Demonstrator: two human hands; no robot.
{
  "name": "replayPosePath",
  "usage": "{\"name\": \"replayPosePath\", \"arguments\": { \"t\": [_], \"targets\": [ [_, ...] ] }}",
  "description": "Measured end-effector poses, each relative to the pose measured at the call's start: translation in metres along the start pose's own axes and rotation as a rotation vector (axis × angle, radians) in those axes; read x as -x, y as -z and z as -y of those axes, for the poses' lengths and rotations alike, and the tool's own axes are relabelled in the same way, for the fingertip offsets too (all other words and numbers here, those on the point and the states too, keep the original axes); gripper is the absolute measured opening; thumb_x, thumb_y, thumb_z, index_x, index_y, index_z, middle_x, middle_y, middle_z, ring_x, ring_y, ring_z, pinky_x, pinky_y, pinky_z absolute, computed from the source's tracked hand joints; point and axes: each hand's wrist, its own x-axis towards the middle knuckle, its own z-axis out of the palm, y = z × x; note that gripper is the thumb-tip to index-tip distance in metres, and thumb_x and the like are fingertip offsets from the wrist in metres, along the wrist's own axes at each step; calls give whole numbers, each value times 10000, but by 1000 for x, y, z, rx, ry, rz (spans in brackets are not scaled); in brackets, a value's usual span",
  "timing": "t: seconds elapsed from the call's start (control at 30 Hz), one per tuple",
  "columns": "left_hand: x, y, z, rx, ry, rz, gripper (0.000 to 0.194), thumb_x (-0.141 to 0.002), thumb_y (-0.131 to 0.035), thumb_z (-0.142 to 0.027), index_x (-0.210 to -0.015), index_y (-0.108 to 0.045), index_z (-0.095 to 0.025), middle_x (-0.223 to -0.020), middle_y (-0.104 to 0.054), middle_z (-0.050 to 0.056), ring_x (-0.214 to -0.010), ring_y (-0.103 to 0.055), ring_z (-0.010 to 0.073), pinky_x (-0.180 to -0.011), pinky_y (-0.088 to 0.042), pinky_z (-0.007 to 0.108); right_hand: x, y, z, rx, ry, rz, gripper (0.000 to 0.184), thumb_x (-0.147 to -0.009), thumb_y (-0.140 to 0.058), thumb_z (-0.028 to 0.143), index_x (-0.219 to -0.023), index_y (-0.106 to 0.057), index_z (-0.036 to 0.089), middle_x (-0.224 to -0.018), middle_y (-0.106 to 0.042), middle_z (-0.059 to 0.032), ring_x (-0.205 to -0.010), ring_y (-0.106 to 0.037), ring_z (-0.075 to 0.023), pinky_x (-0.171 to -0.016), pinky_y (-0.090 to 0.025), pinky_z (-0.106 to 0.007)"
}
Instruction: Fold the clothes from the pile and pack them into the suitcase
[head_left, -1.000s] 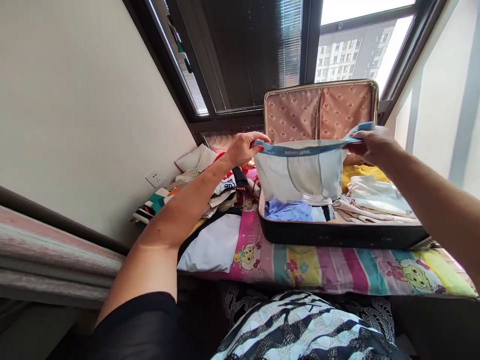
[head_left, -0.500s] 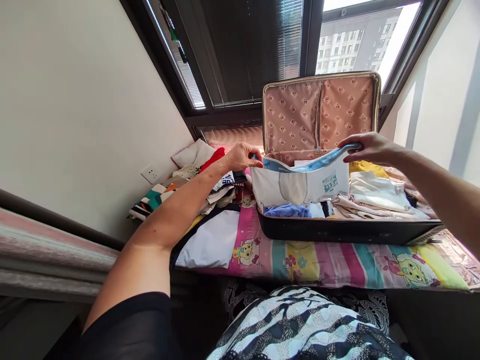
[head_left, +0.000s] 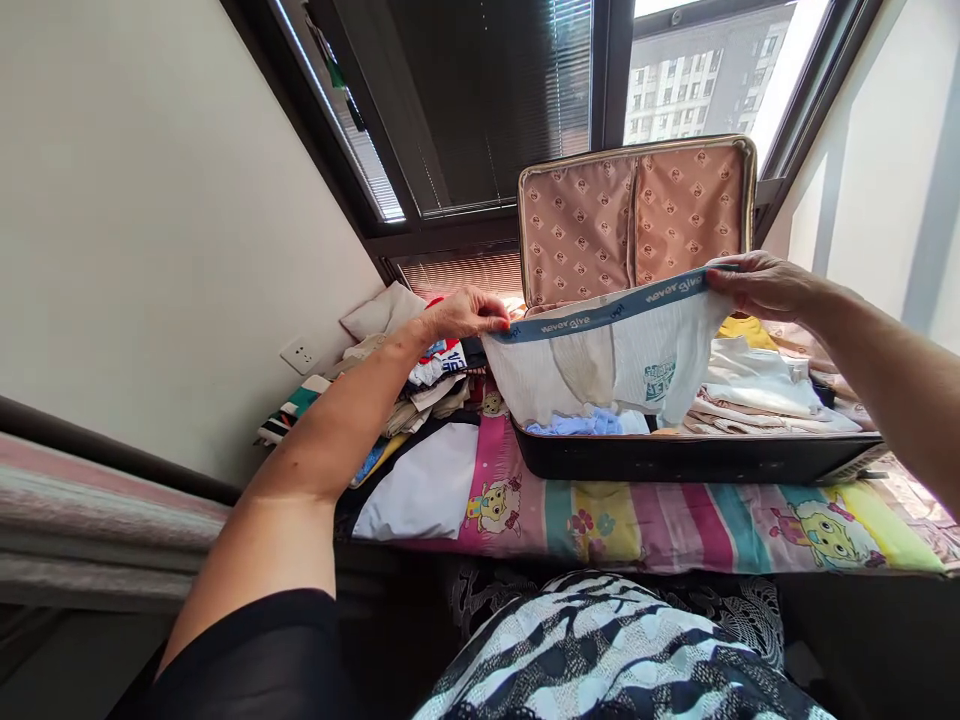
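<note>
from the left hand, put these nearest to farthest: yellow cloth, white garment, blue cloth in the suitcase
1. White garment: pinched by its waistband in the left hand
2. Blue cloth: front left of the suitcase, below the garment
3. Yellow cloth: farther right, beneath the right hand

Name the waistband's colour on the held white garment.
Waistband: blue with lettering, clearest in the head view.

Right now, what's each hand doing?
Left hand: closed on the white garment's blue waistband.
Right hand: closed on the waistband's other end.
</note>
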Motion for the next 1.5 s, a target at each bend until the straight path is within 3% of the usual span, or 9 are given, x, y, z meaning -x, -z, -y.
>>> {"name": "replayPosePath", "arguments": {
  "t": [0.1,0.27,0.4,0.47,0.6,0.8,1.17,1.37,1.5],
  "targets": [
    [-8,0,2,92,0,-42,435,-865,-868,-537,-742,-671,-169,-693,-581,1,-622,-483,105,-578,-386,231,-9,1,-2,-197,-113,93,273,-996,-703,113,-734,-762,162,-842,-736,-96,-775,-644,-124,-829,-578,-313],
    [-19,-13,-2,293,10,-200,577,-909,-805,-690,-753,-517,-215,-659,-456,-47,-556,-394,86,-529,-333,226,-16,-4,0,-333,-54,-27,309,-1006,-632,28,-742,-748,139,-826,-720,-80,-725,-623,-101,-783,-563,-263],
    [-21,-20,-14,377,-8,-261,561,-857,-854,-695,-842,-540,-230,-704,-520,-43,-578,-468,93,-553,-378,231,-13,-11,6,-329,-5,-113,324,-982,-585,-64,-1004,-810,168,-760,-671,-6,-645,-580,-66,-682,-492,-250],
    [-21,-20,-19,378,-3,-238,575,-810,-872,-726,-939,-608,-232,-733,-587,-31,-597,-534,111,-552,-395,237,-12,-14,9,-304,6,-152,388,-974,-579,-84,-1091,-832,187,-718,-650,19,-591,-541,-52,-634,-458,-246],
    [-16,-12,-19,306,-2,-174,659,-697,-934,-739,-971,-731,-175,-749,-677,4,-631,-598,120,-560,-407,223,-8,-17,16,-234,-40,-162,357,-948,-587,-107,-786,-807,123,-755,-715,-38,-619,-577,-39,-622,-470,-217],
    [-5,-5,-13,244,48,-93,515,-617,-1036,-502,-944,-847,-153,-692,-665,-2,-614,-562,100,-552,-397,211,0,-10,20,-43,-105,-48,337,-880,-680,-132,-834,-849,157,-726,-732,-32,-629,-586,-41,-630,-489,-212],
    [11,-19,-3,325,201,93,489,-566,-1065,-359,-982,-893,-169,-923,-832,121,-877,-783,253,-752,-580,278,-20,-13,-27,216,-59,180,328,-843,-746,-119,-913,-880,173,-745,-733,-20,-667,-561,-59,-638,-427,-216],
    [56,-56,24,618,418,276,571,-419,-1094,-534,-758,-838,-152,-734,-781,97,-595,-685,191,-562,-527,260,-47,-79,-49,-94,-34,0,367,-926,-679,-115,-1137,-803,159,-731,-683,24,-644,-552,-62,-660,-416,-223],
    [108,-90,47,801,443,-141,573,-428,-1084,-554,-764,-813,-177,-718,-769,63,-612,-696,192,-632,-572,292,-80,-167,-58,-321,-39,-17,282,-896,-671,-113,-861,-709,164,-673,-610,41,-607,-521,-72,-606,-411,-208]
  ]
}}
